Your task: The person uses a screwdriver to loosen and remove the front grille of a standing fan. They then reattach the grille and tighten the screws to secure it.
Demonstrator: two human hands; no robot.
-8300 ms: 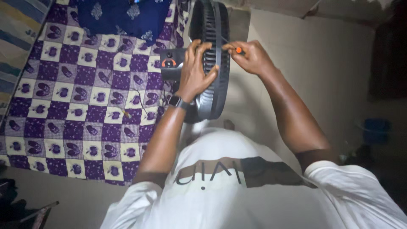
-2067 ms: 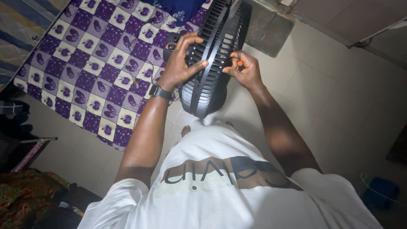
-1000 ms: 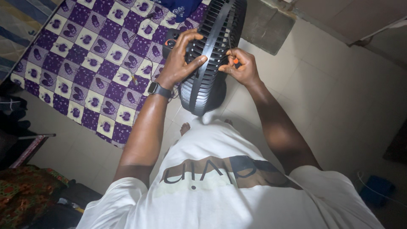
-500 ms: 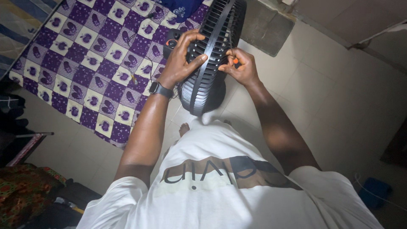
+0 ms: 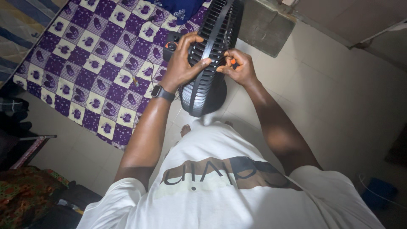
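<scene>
The fan (image 5: 210, 63) stands on the floor (image 5: 339, 97) between both hands, with the mat (image 5: 97, 63) to its left.

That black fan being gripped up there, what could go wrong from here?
1. The black fan is held edge-up mainly by the left hand spread over its grille; if that grip slips, it could drop toward the bare foot just below.
2. The right hand pinches a small orange-tipped tool at the grille's rim; it might slip and jab a finger.
3. Lighting is dim, so any small part that falls could vanish on the purple checked cloth.
</scene>
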